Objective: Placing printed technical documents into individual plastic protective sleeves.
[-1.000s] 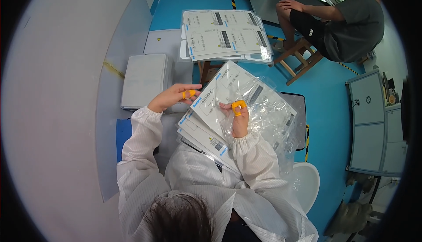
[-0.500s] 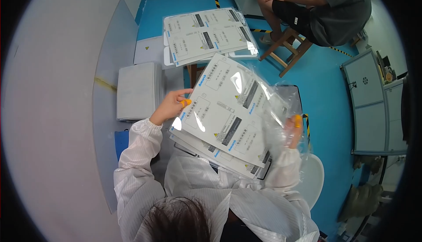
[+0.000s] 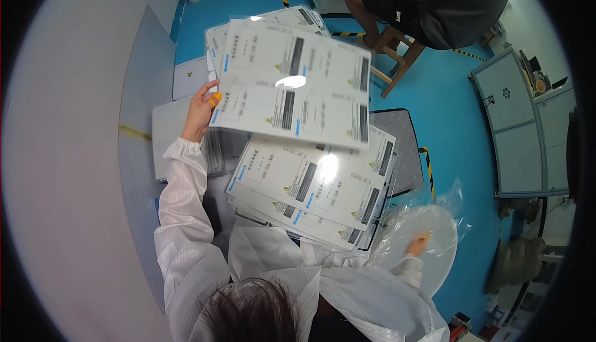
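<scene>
My left hand [image 3: 200, 115], a yellow finger cot on its thumb, grips the left edge of a printed label sheet [image 3: 261, 103]. The sheet has a glossy surface and black, blue and yellow print. It is raised over a stack of similar sheets [image 3: 279, 168] in front of my body and partly hides another sheet pile [image 3: 217, 41] farther off. Low on the right, my right hand [image 3: 417, 244] is closed on crumpled clear plastic film [image 3: 397, 227], over a white rounded bin or seat [image 3: 442, 246]. Motion blurs its fingers slightly.
A stack of pale boards [image 3: 167, 137] stands left, beside a grey panel [image 3: 143, 81]. A dark grey padded surface [image 3: 400, 137] lies right of the sheets. A co-worker [image 3: 462, 6] sits on a wooden stool [image 3: 397, 62] at the far right. Grey cabinets [image 3: 512, 137] line the right.
The top sheet has moved up and left in my left hand, uncovering the stack beneath. My right hand has carried the clear film away from the sheet, down toward the white rounded thing.
</scene>
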Demonstrator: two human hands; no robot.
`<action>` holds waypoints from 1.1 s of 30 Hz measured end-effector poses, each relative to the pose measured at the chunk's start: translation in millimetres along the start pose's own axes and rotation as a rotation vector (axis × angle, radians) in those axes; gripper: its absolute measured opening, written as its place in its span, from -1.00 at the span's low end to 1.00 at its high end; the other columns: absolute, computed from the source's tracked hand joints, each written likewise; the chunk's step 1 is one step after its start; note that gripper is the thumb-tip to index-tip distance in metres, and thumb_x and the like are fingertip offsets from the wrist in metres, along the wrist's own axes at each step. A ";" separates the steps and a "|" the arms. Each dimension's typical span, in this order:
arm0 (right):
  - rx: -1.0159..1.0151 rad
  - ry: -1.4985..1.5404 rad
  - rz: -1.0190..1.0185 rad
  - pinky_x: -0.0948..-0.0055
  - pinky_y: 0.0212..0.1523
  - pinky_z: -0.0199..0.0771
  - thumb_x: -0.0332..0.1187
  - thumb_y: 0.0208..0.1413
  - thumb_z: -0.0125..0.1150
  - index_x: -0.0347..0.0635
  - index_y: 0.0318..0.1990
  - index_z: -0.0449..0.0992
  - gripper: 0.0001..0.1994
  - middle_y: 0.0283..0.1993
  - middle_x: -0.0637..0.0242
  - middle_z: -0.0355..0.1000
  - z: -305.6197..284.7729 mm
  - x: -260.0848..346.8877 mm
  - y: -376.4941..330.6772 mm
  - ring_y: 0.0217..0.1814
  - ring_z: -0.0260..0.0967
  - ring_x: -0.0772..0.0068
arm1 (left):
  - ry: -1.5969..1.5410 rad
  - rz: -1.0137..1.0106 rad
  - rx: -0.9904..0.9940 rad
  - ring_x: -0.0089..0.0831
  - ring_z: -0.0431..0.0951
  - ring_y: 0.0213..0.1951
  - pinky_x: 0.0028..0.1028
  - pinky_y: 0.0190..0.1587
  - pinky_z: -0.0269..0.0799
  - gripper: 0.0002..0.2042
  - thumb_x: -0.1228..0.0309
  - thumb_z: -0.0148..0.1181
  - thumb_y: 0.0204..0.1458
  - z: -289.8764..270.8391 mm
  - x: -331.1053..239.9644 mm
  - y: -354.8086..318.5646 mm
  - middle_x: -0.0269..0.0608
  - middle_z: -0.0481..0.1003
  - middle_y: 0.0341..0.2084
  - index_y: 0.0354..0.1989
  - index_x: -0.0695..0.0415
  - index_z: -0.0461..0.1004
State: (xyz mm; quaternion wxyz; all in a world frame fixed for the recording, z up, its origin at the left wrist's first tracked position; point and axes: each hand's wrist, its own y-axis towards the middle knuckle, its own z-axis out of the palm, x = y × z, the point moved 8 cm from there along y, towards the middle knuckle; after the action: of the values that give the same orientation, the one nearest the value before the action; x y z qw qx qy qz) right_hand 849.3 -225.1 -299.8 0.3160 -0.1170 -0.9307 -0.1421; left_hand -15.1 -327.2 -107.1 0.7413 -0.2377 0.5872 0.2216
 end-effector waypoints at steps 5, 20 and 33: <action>0.227 0.073 0.105 0.36 -0.13 0.21 -0.33 0.10 -0.05 -0.28 -0.06 0.31 -0.71 -0.14 0.14 0.33 69.2 -77.2 -52.9 -0.10 0.26 0.26 | -0.121 0.068 -0.199 -0.52 0.48 -0.39 -0.61 -0.35 0.39 -0.63 0.72 -0.12 0.00 3.4 29.5 38.4 -0.09 0.48 -0.35 0.01 0.15 0.27; -0.542 0.363 0.031 0.51 -0.17 0.35 -0.58 0.02 -0.10 -0.38 -0.12 0.43 -0.73 -0.16 0.16 0.41 -158.6 37.0 81.4 -0.18 0.36 0.35 | 0.288 0.152 -0.514 -0.55 0.47 -0.48 -0.59 -0.43 0.37 -0.63 0.51 0.12 -0.06 -66.8 36.6 81.0 -0.14 0.52 -0.40 0.00 0.23 0.39; -0.379 -0.343 -0.283 0.26 -0.01 0.26 -0.19 0.08 0.07 -0.25 0.00 0.36 -0.60 0.01 0.03 0.28 -2.5 102.4 -11.2 0.02 0.23 0.08 | 0.711 -0.096 0.287 -0.52 0.47 -0.39 -0.58 -0.27 0.38 -0.72 0.52 0.06 -0.05 16.9 38.9 -82.8 -0.18 0.51 -0.37 -0.12 0.29 0.44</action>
State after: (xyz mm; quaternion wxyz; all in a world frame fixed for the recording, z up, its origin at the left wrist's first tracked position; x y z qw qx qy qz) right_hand 768.1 -223.4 -236.5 0.1034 -0.0651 -0.9345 -0.3342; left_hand 56.4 -380.2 -134.0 0.5269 -0.2210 0.8207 0.0061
